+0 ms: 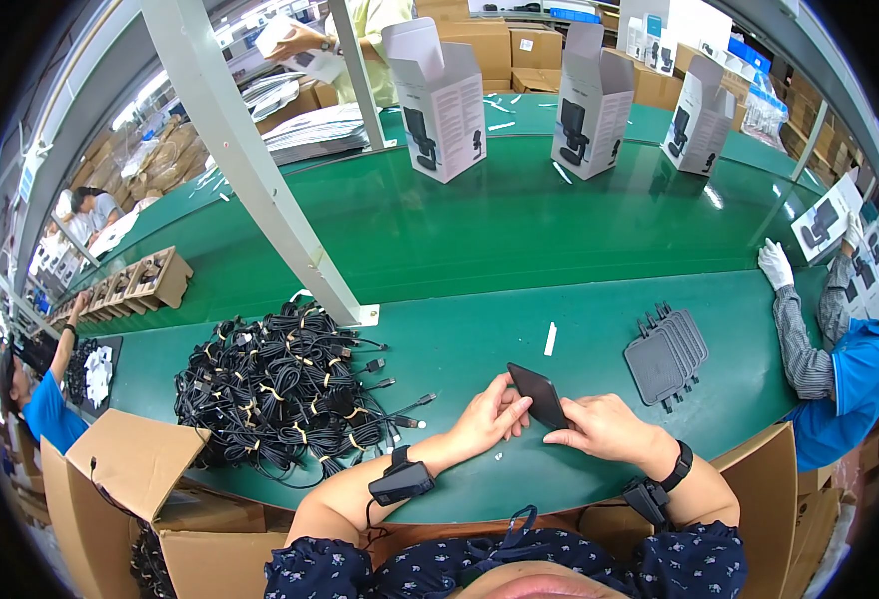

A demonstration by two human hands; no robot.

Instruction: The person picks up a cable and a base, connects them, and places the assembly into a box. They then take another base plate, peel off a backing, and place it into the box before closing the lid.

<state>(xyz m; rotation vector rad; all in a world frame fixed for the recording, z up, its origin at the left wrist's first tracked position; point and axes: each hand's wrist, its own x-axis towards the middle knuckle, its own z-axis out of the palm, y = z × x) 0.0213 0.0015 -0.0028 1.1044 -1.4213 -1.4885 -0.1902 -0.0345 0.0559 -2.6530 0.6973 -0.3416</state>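
Observation:
A flat black rectangular piece [536, 393], like a small phone or plate, is tilted up between my hands over the table's near side. My left hand [494, 412] pinches its left edge with curled fingers. My right hand [604, 427] grips its lower right side, thumb along the edge. To the left lies a big heap of black cables [285, 389], tied in bundles, some plugs pointing toward my left hand. Grey flat plates with tabs [665, 354] lie overlapping to the right of my right hand.
A green conveyor belt [479, 235] crosses beyond the table, carrying upright white boxes [437, 105] and brown trays [155, 280]. A pale metal post [250, 170] rises behind the cables. A white strip [550, 338] lies on the table. Cardboard boxes [150, 459] stand near me. Co-workers sit on both sides.

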